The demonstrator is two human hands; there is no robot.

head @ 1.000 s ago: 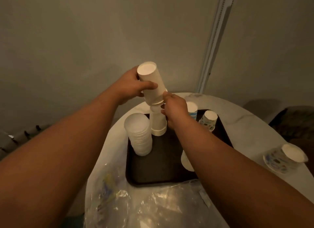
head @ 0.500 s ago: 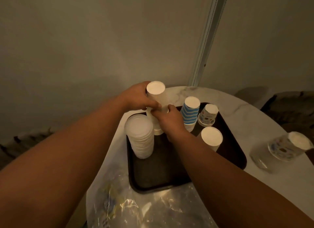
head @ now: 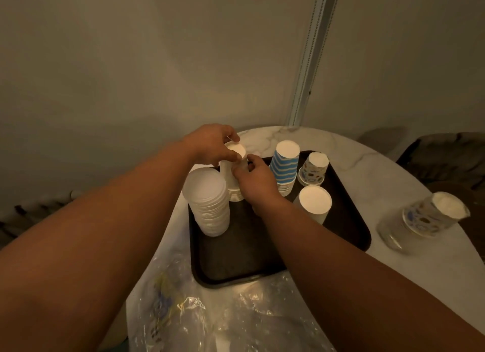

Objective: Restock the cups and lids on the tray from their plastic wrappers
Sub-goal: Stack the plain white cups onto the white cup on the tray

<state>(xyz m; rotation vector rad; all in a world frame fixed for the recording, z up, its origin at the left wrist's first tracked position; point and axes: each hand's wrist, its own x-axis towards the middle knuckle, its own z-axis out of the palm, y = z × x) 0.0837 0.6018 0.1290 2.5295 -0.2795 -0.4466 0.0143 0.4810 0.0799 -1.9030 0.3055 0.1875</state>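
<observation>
A marble table point(head: 367, 173) is seen bearing a dark tray point(head: 236, 259); crumpled plastic wrappers point(head: 223, 320) lie at its near edge; a stack of lids point(head: 207, 204) stands on the tray's left side; beside it, the white cup stack point(head: 231, 186) is gripped at its top by the left hand point(head: 210, 144), fingers curled, and lower down by the right hand point(head: 258, 183).

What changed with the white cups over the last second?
Both hands lowered the raised white cups onto the stack on the tray. Left hand and right hand keep their grip. Lids, striped cups and wrapper stayed put.
</observation>
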